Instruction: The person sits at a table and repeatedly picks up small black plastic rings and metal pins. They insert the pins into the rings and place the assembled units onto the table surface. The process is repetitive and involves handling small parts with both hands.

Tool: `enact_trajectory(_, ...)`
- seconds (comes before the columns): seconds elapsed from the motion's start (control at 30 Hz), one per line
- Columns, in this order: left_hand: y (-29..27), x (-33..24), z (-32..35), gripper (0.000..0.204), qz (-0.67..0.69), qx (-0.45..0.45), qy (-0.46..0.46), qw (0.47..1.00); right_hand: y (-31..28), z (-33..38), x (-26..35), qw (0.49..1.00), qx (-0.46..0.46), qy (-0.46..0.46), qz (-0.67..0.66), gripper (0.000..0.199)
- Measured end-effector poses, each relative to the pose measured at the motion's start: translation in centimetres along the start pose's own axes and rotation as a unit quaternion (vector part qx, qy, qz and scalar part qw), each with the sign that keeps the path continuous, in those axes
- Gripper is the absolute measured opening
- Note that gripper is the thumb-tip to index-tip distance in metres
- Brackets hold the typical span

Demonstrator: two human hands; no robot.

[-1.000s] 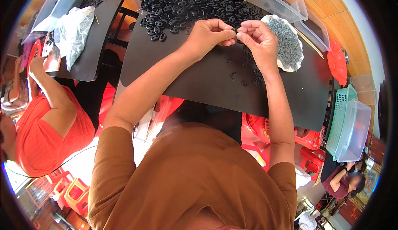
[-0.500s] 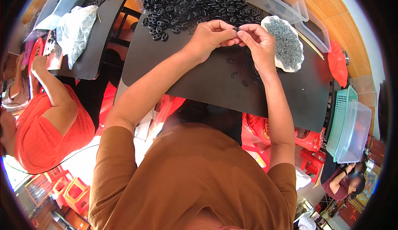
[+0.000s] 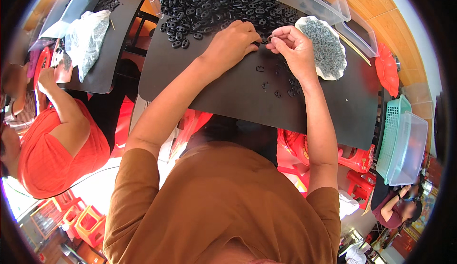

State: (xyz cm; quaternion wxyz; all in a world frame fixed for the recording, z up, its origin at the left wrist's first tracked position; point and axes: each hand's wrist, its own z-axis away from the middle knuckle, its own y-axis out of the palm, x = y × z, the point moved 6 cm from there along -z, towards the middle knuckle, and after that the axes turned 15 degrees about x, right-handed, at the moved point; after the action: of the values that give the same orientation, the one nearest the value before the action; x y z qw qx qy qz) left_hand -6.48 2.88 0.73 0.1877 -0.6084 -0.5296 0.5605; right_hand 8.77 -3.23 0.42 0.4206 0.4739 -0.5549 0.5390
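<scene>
A large heap of black oval pieces with two holes, like cord locks (image 3: 223, 0), covers the far part of the dark table. At its near edge is my left hand (image 3: 233, 43), fingers bent down and closed together; what they hold, if anything, is hidden. Just to its right, and apart from it, my right hand (image 3: 296, 47) is closed in a pinch on something too small to make out. Beside that hand stands a white scalloped dish (image 3: 329, 78) full of small grey springs (image 3: 323, 47). Small black parts (image 3: 278, 93) lie scattered below my right hand.
Clear plastic bins (image 3: 314, 0) border the heap. Thin sticks (image 3: 354, 47) and a red dish (image 3: 387, 70) lie right. Green and clear baskets (image 3: 397, 135) stand beyond the table. At left, a person in red (image 3: 62, 145) sits by another table with a plastic bag (image 3: 88, 40).
My hands were together at the fingertips and have parted. The left has moved left and turned down toward the heap; the right stays pinched near the dish.
</scene>
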Motion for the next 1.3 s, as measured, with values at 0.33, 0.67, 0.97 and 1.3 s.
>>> enact_trajectory(0.33,-0.7,2.8,0.5,0.016,0.298,0.002,-0.148,0.943,1.1,0.2,-0.3,0.998,0.052,0.021,-0.001,0.011)
enact_trajectory(0.67,1.0,3.5,0.6,0.025,0.630,0.012,-0.146,0.763,1.6,0.2,0.5,0.999,0.025,-0.019,0.007,0.013)
enact_trajectory(0.97,1.4,3.4,0.6,0.024,0.629,0.013,-0.127,0.767,1.8,0.2,0.7,0.999,0.022,-0.032,0.000,0.015)
enact_trajectory(1.3,1.3,2.4,0.5,0.021,0.554,-0.005,-0.128,0.823,1.6,0.1,1.4,0.982,-0.028,-0.098,0.156,0.013)
